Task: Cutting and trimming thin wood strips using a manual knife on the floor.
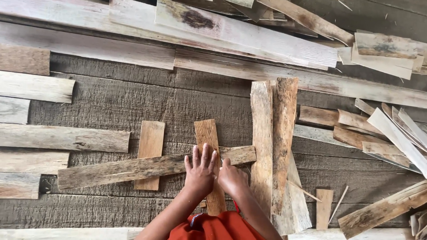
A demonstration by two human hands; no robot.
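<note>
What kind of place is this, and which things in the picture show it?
Probably a rough woodworking spot on a plank floor. Loose wood offcuts lie all around, and the left hand and right hand press crossed slats.

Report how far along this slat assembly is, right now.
Done: two short upright slats lie side by side on the plank floor, with a long crosspiece laid across them. In hand: left hand presses flat on the crossing, right hand beside it. Left: loose slats to the right lie unjoined.
</note>
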